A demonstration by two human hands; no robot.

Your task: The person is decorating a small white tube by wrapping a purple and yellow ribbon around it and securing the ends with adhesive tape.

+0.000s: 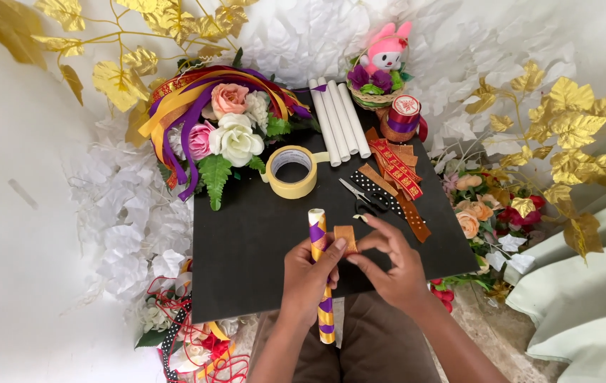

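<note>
My left hand (308, 275) grips a paper stick wrapped in purple and gold ribbon (318, 234), held upright over the front of a black board (246, 241). Its thumb presses a short piece of brown ribbon (345, 236) against the stick. My right hand (390, 264) pinches the other side of that brown piece with its fingertips. Just beyond my hands lie small scissors (362, 198) and several cut strips of brown, red and dotted ribbon (394, 174).
A roll of masking tape (291, 171) sits mid-board. Several white paper tubes (339, 120) and a ribbon spool (404, 117) lie at the back. A flower-and-ribbon bunch (221, 131) fills the back left. A small basket with a pink plush toy (381, 67) and gold leaves (565, 128) surround the board.
</note>
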